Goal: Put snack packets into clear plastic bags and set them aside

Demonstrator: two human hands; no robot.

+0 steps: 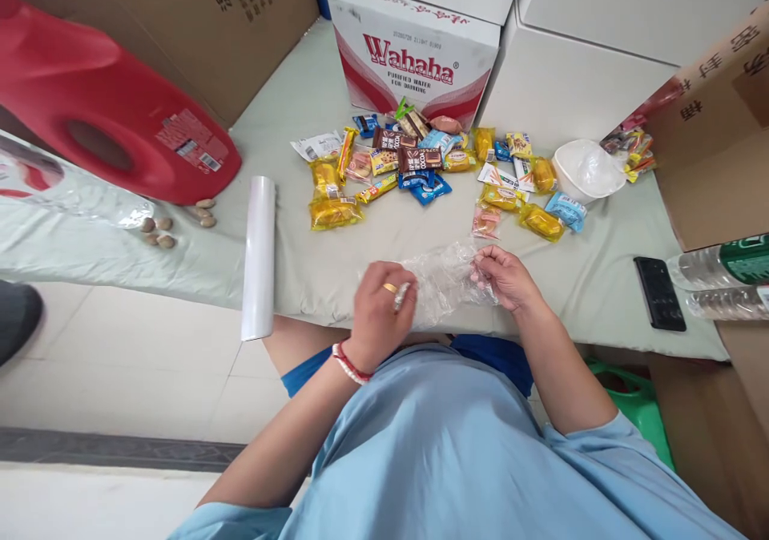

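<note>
Pale green cloth [318, 284] covers the work surface, creased along its near edge; light floor tiles [150, 340] show below. Landmark: one white-and-red Wahaha carton [414, 59], standing at the back of the surface. White panels [589, 83] rise just right of the carton; cardboard boxes flank it, one to its left [150, 35], one well to its right [714, 147]. Counts: one red jug [156, 99], left of the carton; seven brown nuts [166, 241] visible, in two clusters to its near left, four and three; one white roll [259, 259], also near left of it; one white bowl [570, 187], to its right; one black phone [659, 293] and two clear bottles [700, 270], farther right of it and nearer the wearer. Snack packets lie before the carton, overlapping, so the total is uncertain; two brown cocoa packets [420, 159] are distinct. One crumpled clear film [441, 280] lies on the near side of the carton, beyond the packets, stretched between both hands. Left hand [384, 304], slightly blurred: fingers curled in, a bit of film at the thumb. Right hand [505, 277]: narrow pinch, thumb against fingers, holding the film's other end.
</note>
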